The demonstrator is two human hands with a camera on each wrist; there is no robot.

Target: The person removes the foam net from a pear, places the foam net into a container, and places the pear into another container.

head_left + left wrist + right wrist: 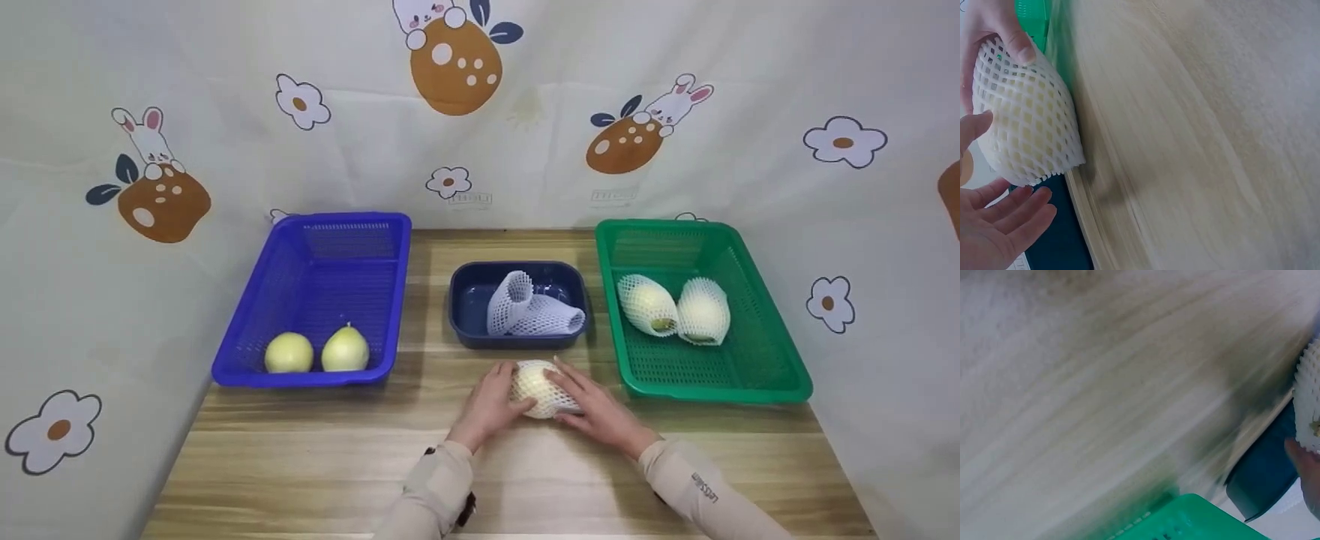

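A pale yellow pear in a white foam net sleeve (pixel 537 388) is between both hands, over the table in front of the small navy bin. My right hand (pixel 600 411) grips it from the right, thumb and fingers around the net, as the left wrist view also shows. On the other side my left hand (pixel 491 405) is at the sleeve's end, its thumb (pixel 979 126) by the net and its fingers (pixel 1022 214) extended and spread below the rim. Only an edge of the netted pear (pixel 1310 402) shows in the right wrist view.
The navy bin (pixel 517 343) holds a couple of spare foam nets (pixel 551 315). To the left, a blue basket (pixel 300 379) contains two bare pears (pixel 345 349). A green basket (pixel 712 394) at right holds two netted pears (pixel 703 311). A printed cloth (pixel 525 150) hangs behind.
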